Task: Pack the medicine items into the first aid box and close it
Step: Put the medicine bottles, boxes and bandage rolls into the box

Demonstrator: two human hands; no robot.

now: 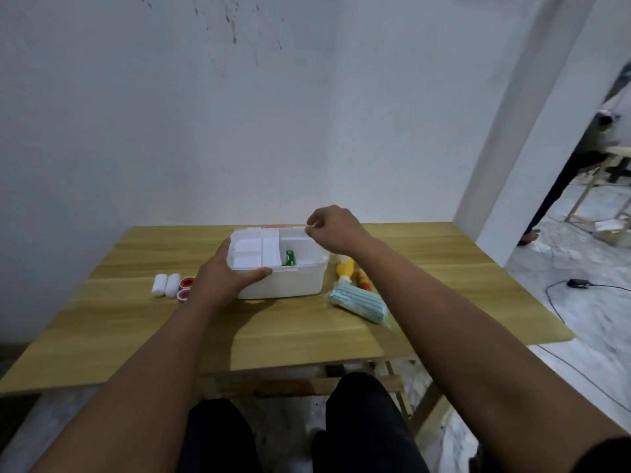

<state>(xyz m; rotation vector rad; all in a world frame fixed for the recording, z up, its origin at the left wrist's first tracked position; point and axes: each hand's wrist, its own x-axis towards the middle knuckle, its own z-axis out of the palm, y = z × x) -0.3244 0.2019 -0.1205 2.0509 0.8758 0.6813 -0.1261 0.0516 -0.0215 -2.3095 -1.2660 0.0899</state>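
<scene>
First aid box [283, 285]: white, lid off or swung back, standing mid-table toward the wall; a white inner tray [254, 252] fills its left half, a small green packet [290, 258] stands in the right well.
Left hand [223, 273]: grips the box's front-left corner, thumb laid along the front rim, steadying it.
Right hand [336, 232]: hovers over the box's back-right rim, fingers curled in a pinch; whether anything is in it, cannot tell.
Unpacked, left of box: two white gauze rolls [166, 285] and two red-and-white tape rolls [184, 288], just beside the left wrist.
Unpacked, right of box: yellow bottle [345, 266], a small orange-red item [362, 279] partly hidden by the right forearm, and a pack of blue face masks [358, 302].
Risk, sweep: the right forearm passes over the bottle and masks; pulling back low could knock the bottle over or shove the masks.
Risk, box: light plastic; if the left grip eases, a push on the rim may skid or tip it.
Risk, fit: the tray covers half the opening, so the bulky mask pack may jam and stop the lid.
Edges: wooden table [307, 336] has broad bare surface in front of the box; behind the box, little gap to the wall [205, 131].
</scene>
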